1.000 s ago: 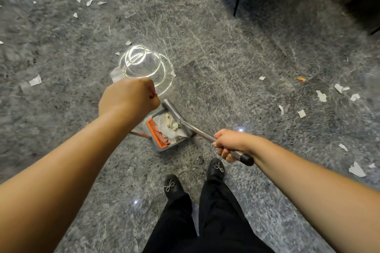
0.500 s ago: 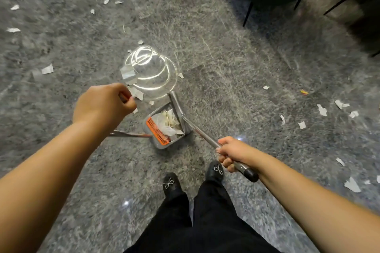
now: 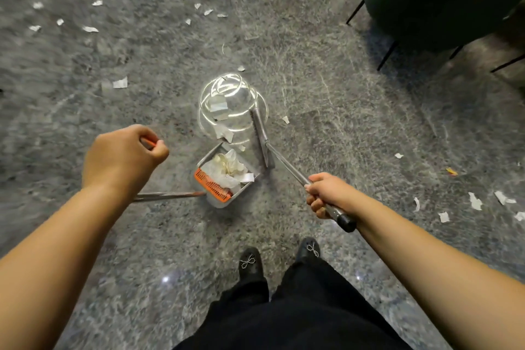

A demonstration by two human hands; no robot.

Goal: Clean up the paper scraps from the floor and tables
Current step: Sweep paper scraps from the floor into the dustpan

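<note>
Paper scraps (image 3: pixel 223 133), white and torn, lie flat in front of the dustpan (image 3: pixel 227 176) mouth, which opens away from the feet; crumpled paper fills the pan. Broom (image 3: pixel 262 136) handle runs diagonally from the head by the pan back to the right hand (image 3: pixel 326 193), fingers wrapped round it. Left hand (image 3: pixel 122 156) fists an orange-tipped dustpan handle (image 3: pixel 167 194). More scraps dot the grey floor (image 3: pixel 341 122).

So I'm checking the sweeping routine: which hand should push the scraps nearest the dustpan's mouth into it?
The right hand. It holds the broom, whose head lies beside those scraps. The left hand only steadies the dustpan handle.
</note>
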